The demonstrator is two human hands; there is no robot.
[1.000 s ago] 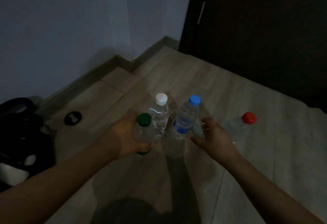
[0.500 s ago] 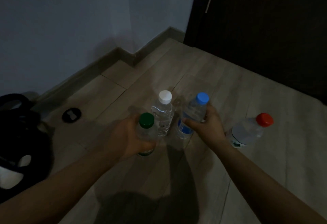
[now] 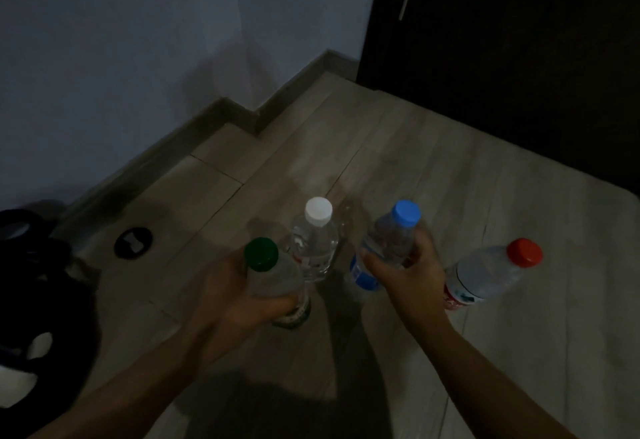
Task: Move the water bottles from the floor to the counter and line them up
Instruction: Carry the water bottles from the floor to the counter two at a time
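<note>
Water bottles, four in number, are grouped low over the pale plank floor [image 3: 450, 189]. Your left hand [image 3: 239, 300] is wrapped round the green-capped bottle [image 3: 273, 276], fingers curled about its body below the cap. Your right hand [image 3: 410, 276] grips the blue-capped bottle [image 3: 388, 241] at its upper body. Whether either held bottle is clear of the floor cannot be told. The white-capped bottle [image 3: 313, 248] stands between the two held bottles, slightly farther off and just beside the green-capped one. The red-capped bottle [image 3: 485, 276] sits right of your right hand, close to the wrist, cap angled up and right.

Surroundings: a small black round object [image 3: 133, 243] lies on the floor left of the group, well apart. A dark bag-like mass [image 3: 38, 300] fills the near left edge beside your left forearm. The baseboard [image 3: 156, 158] and grey wall [image 3: 121, 57] bound the far left, stepping at a corner. A dark door or cabinet front [image 3: 502, 57] closes the far right. Open floor lies beyond the bottles and to the near right.
</note>
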